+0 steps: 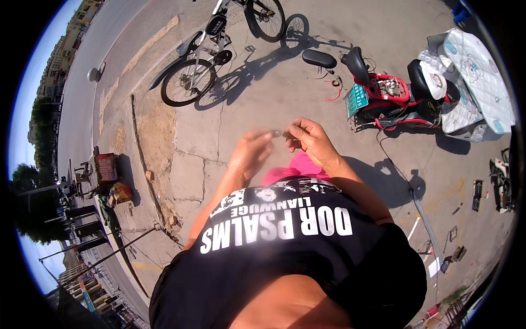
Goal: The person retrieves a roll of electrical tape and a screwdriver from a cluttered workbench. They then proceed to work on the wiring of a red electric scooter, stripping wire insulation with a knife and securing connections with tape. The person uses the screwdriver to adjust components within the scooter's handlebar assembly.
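Observation:
My two hands are raised in front of my black printed shirt (pixel 257 274), above pink clothing (pixel 296 164). My left hand (pixel 249 151) is blurred, its fingers curled toward a small dark object (pixel 276 133) at its fingertips, too small to name. My right hand (pixel 307 140) is beside it, a little apart, with thumb and index finger pinched and the other fingers curled; whether anything is between them I cannot make out.
A bicycle (pixel 200 71) stands ahead. A red scooter (pixel 383 90), with a separate seat (pixel 318 58) nearby and a quilted cover (pixel 460 60) behind, is front right. A hose (pixel 416 200) and scattered parts (pixel 455 252) lie right. A loaded cart (pixel 107 167) stands left, near a road edge.

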Action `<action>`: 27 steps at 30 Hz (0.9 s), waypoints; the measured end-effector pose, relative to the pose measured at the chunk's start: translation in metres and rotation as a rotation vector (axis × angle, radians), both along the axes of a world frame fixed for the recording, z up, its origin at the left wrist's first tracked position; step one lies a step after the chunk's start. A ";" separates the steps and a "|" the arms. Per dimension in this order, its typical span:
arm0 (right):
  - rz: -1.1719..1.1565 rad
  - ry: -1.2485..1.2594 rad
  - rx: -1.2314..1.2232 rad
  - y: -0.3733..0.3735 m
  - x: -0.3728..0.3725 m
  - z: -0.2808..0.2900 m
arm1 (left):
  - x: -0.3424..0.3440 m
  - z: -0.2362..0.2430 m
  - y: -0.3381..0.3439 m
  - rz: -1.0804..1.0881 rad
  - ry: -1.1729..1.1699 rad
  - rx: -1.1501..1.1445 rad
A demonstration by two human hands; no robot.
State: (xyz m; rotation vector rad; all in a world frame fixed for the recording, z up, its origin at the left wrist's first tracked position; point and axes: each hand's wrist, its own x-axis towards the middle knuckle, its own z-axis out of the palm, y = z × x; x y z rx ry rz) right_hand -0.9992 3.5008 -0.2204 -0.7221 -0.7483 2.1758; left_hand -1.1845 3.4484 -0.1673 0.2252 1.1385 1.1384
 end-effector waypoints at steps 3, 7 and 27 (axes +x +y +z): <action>-0.014 0.084 -0.070 0.057 -0.021 0.007 | -0.021 -0.003 0.070 -0.086 0.000 0.038; -0.095 0.112 -0.152 0.125 -0.044 0.004 | -0.030 0.001 0.151 -0.136 -0.083 0.022; -0.501 -0.028 -0.045 0.406 -0.102 -0.052 | -0.106 -0.051 0.547 -0.767 0.083 0.127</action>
